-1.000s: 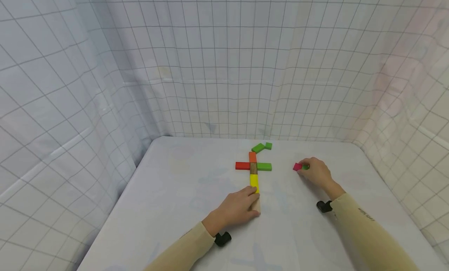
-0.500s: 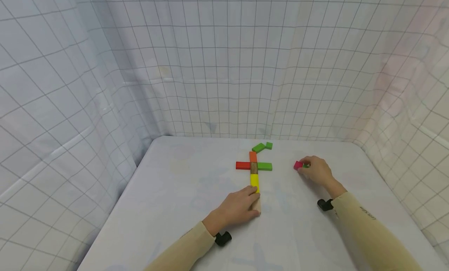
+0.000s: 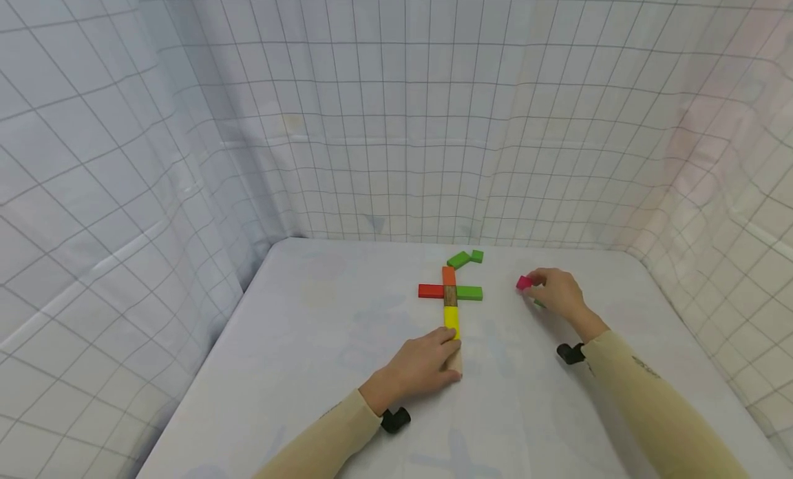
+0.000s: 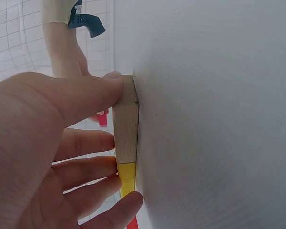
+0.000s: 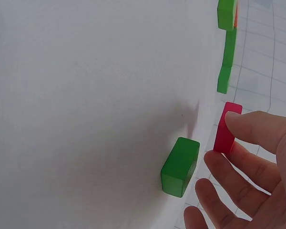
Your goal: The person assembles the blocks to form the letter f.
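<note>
My right hand (image 3: 559, 293) pinches a pink block (image 5: 226, 130) between thumb and fingers, held off the table with its shadow below. A green block (image 5: 179, 167) sits on the table beneath that hand, mostly covered in the head view. My left hand (image 3: 420, 364) rests along a plain wooden block (image 4: 127, 129) and a yellow block (image 3: 451, 318), its thumb at the wooden block's near end. Beyond them in line are a brown block (image 3: 450, 296) and an orange block (image 3: 449, 275). A red block (image 3: 430, 291) and a green block (image 3: 469, 293) flank the brown one.
Past the orange block, a tilted green block (image 3: 458, 260) and a small green block (image 3: 478, 256) lie near the table's back edge. White gridded curtains (image 3: 396, 121) enclose the back and sides of the white table (image 3: 322, 314).
The right hand, with the pink block, has lifted and moved slightly toward the back, leaving the green block beneath it. The left hand stays in place on the row.
</note>
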A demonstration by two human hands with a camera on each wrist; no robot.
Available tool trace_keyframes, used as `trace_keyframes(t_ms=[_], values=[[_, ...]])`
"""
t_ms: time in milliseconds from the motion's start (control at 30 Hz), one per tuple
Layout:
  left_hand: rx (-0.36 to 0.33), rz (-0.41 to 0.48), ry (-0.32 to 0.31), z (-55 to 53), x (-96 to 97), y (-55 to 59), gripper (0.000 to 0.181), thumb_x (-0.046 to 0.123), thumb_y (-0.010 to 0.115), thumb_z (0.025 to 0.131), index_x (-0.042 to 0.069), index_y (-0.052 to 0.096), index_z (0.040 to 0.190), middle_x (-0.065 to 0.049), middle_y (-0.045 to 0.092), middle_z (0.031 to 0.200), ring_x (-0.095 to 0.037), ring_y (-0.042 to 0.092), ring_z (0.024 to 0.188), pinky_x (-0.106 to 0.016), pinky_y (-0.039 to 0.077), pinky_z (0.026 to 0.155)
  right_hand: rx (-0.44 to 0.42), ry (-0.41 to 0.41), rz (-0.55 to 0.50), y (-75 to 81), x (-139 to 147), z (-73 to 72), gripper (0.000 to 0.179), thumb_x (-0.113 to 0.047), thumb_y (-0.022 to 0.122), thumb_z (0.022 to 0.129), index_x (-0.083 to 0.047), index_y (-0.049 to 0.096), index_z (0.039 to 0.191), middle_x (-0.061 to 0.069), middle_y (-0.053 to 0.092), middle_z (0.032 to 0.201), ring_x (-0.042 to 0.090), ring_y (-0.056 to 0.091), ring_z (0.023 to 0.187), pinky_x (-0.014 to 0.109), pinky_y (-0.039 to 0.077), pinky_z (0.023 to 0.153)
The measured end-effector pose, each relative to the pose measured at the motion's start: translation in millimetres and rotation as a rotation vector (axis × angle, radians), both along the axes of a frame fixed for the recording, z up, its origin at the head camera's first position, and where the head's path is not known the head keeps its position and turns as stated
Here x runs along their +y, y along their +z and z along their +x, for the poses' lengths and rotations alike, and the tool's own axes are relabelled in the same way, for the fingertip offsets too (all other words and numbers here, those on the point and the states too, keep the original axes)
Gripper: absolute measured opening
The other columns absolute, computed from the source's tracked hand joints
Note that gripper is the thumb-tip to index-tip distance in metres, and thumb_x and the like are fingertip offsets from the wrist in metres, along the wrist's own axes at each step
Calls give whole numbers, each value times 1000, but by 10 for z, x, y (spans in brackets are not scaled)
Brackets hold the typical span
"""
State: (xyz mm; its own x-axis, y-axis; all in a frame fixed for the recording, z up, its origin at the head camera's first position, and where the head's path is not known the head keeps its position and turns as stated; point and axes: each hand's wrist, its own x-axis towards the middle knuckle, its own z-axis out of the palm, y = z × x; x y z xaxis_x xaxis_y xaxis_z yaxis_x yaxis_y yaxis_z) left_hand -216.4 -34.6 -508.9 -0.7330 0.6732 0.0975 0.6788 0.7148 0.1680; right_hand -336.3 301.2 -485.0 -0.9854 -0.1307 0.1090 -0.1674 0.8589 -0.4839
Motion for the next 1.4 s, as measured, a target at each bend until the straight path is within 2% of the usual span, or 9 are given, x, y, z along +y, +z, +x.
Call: trace_keyframes(t_ms=[133,333,633,1167,1400], values=[[-3,-4,1,4,4,9,56,47,69,94,13,60,138,-2,50,145,-12,47,132,-29,50,95,-1,-2,-5,5,-18,-33,36,-22,72,91,-4,70,122,16,69,110,30,59,89,38,47,66],[-8,-11,3,13,8,12,56,47,68,94,14,60,139,-2,49,145,-12,46,133,-28,50,95,2,12,-9,7,-25,-97,36,-23,72,92,-4,70,122,17,70,111,34,59,98,44,49,73],[-7,-5,-2,21,8,30,56,47,69,93,13,60,138,-2,50,144,-12,47,132,-27,50,94,-11,-14,6,74,-95,-163,37,-25,71,92,-4,69,123,15,69,112,35,59,99,48,48,77],[-24,-12,7,40,9,33,56,47,69,94,14,60,139,-1,49,145,-11,47,131,-28,50,94,-38,-43,-24,74,-155,-286,37,-27,70,94,-5,69,123,15,70,114,34,59,103,46,47,79],[0,-2,3,33,5,37,55,44,69,94,13,60,138,-2,50,143,-12,47,131,-28,51,93,-32,-35,-25,144,-201,-346,39,-27,70,94,-2,68,124,16,70,111,34,59,102,48,47,80]])
